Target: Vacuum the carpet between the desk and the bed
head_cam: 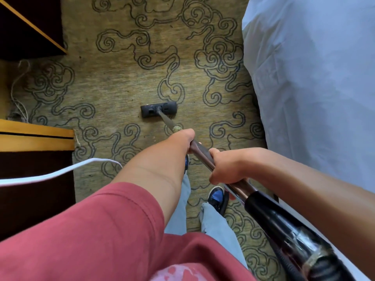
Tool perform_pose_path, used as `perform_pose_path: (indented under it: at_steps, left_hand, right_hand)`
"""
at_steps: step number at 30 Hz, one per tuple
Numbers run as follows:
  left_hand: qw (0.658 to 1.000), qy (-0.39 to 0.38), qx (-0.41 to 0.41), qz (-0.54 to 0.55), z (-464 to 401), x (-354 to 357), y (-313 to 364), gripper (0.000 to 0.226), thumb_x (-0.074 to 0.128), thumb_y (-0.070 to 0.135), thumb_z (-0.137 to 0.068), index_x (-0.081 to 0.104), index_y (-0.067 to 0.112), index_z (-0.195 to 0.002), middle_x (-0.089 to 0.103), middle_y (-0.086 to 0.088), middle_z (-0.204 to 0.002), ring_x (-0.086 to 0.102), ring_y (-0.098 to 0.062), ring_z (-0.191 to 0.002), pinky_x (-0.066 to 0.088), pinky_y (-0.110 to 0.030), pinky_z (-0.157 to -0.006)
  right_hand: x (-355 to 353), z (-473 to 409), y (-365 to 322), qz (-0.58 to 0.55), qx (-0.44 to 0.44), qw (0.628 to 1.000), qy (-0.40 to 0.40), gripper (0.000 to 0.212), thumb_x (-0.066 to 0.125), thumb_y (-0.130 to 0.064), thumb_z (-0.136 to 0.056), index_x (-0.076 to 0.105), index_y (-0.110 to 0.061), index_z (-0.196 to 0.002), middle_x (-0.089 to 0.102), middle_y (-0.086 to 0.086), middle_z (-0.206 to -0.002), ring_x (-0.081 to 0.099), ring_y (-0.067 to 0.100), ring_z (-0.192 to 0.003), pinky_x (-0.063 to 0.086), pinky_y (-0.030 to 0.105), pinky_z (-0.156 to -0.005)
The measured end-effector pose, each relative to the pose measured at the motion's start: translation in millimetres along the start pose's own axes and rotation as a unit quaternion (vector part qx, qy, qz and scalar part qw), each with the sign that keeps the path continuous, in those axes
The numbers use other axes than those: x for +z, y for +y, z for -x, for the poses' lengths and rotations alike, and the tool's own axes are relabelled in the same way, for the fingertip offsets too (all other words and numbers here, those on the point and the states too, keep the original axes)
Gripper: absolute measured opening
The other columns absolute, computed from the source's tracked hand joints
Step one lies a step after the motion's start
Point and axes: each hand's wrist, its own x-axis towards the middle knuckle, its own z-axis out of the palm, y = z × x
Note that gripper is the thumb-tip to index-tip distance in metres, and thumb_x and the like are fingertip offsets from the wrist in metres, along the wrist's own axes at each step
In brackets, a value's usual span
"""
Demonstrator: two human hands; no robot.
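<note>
A dark vacuum floor head (pixel 158 111) rests flat on the olive carpet (pixel 121 78) with dark swirl patterns, about midway between desk and bed. Its metal wand (pixel 200 152) slants back toward me. My left hand (pixel 183 139) grips the wand farther down, and my right hand (pixel 227 166) grips it nearer my body. The black handle and hose (pixel 284 226) run off to the lower right. The white bed (pixel 314 78) fills the right side. The dark desk with yellow wood edging (pixel 36 136) stands at the left.
A white cable (pixel 60 172) crosses in front of the desk at the left. A thin pale cord (pixel 18 94) lies on the carpet in the gap between the desk parts. My feet in blue shoes (pixel 216 196) stand on the carpet below the wand.
</note>
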Motion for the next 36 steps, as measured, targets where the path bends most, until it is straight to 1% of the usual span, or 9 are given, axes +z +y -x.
perform_pose_path:
  at_steps: [3, 7, 9, 18, 21, 24, 27, 32, 36]
  left_hand:
    - [1.0, -0.017, -0.017, 0.009, 9, 30, -34, 0.018, 0.041, 0.026, -0.102, 0.045, 0.009, -0.103, 0.05, -0.007, -0.084, 0.051, -0.021, -0.075, 0.052, -0.029, -0.081]
    - [0.999, -0.015, -0.006, 0.046, 20, 70, -75, 0.024, 0.038, 0.02, -0.103, 0.05, 0.004, -0.091, 0.066, -0.014, -0.079, 0.069, -0.03, -0.077, 0.056, -0.031, -0.06]
    - [0.997, -0.014, -0.008, 0.071, 25, 87, -95, 0.022, 0.037, 0.018, -0.103, 0.05, 0.003, -0.092, 0.069, -0.018, -0.1, 0.074, -0.035, -0.099, 0.062, -0.041, -0.077]
    - [0.992, 0.006, -0.006, 0.128, 40, 128, -136, 0.008, 0.047, 0.014, -0.097, 0.05, 0.008, -0.101, 0.057, -0.011, -0.089, 0.064, -0.029, -0.091, 0.058, -0.04, -0.088]
    - [0.988, 0.016, 0.013, 0.155, 48, 123, -126, 0.013, 0.047, 0.01, -0.095, 0.051, 0.007, -0.107, 0.066, -0.016, -0.111, 0.069, -0.034, -0.111, 0.056, -0.055, -0.096]
    - [0.987, 0.04, 0.05, 0.145, 63, 105, -100, 0.009, 0.044, 0.009, -0.095, 0.052, 0.008, -0.091, 0.068, -0.013, -0.113, 0.069, -0.028, -0.096, 0.06, -0.04, -0.082]
    - [0.983, 0.049, 0.098, 0.145, 82, 72, -55, 0.019, 0.044, 0.012, -0.098, 0.056, 0.007, -0.111, 0.069, -0.012, -0.121, 0.07, -0.029, -0.108, 0.058, -0.043, -0.095]
    - [0.978, 0.053, 0.129, 0.153, 98, 10, 10, 0.018, 0.043, 0.014, -0.102, 0.05, 0.005, -0.088, 0.064, -0.01, -0.076, 0.065, -0.024, -0.052, 0.055, -0.027, -0.044]
    - [0.98, 0.036, 0.108, 0.165, 72, -41, 56, 0.01, 0.049, 0.014, -0.099, 0.053, 0.005, -0.096, 0.066, -0.009, -0.08, 0.063, -0.024, -0.067, 0.058, -0.033, -0.072]
  right_hand:
    - [38, 9, 26, 0.024, 0.0, 1.0, 0.005, 0.066, 0.06, -0.032, -0.086, 0.03, -0.012, -0.14, 0.066, 0.007, -0.099, 0.068, 0.028, -0.087, 0.057, 0.043, -0.085]
    - [86, 21, 61, 0.036, -0.001, 0.999, 0.017, 0.08, 0.058, -0.035, -0.083, 0.021, -0.014, -0.151, 0.066, 0.008, -0.105, 0.066, 0.029, -0.093, 0.055, 0.044, -0.09]
    - [104, 25, 75, 0.038, -0.004, 0.999, 0.014, 0.082, 0.058, -0.034, -0.083, 0.019, -0.013, -0.152, 0.066, 0.008, -0.106, 0.067, 0.029, -0.092, 0.055, 0.044, -0.09]
    - [137, 47, 113, 0.071, -0.018, 0.997, 0.019, 0.071, 0.057, -0.035, -0.084, 0.028, -0.017, -0.146, 0.06, 0.002, -0.096, 0.061, 0.024, -0.082, 0.05, 0.036, -0.076]
    - [126, 52, 110, 0.084, -0.028, 0.995, 0.038, 0.064, 0.06, -0.033, -0.084, 0.034, -0.016, -0.139, 0.056, 0.0, -0.085, 0.06, 0.02, -0.069, 0.047, 0.032, -0.063]
    - [108, 64, 107, 0.06, -0.051, 0.995, 0.06, 0.06, 0.06, -0.03, -0.085, 0.034, -0.018, -0.137, 0.058, 0.002, -0.087, 0.057, 0.014, -0.06, 0.046, 0.03, -0.045]
    - [80, 69, 95, 0.038, -0.072, 0.991, 0.105, 0.068, 0.061, -0.031, -0.085, 0.028, -0.02, -0.144, 0.058, 0.002, -0.086, 0.058, 0.014, -0.067, 0.045, 0.031, -0.061]
    - [26, 55, 46, -0.026, -0.097, 0.983, 0.151, 0.064, 0.062, -0.024, -0.086, 0.029, -0.016, -0.14, 0.06, 0.008, -0.09, 0.067, 0.023, -0.06, 0.054, 0.033, -0.05]
    - [-16, 17, 7, -0.049, -0.09, 0.978, 0.181, 0.072, 0.063, -0.025, -0.084, 0.028, -0.02, -0.147, 0.061, 0.006, -0.092, 0.068, 0.024, -0.07, 0.058, 0.034, -0.061]
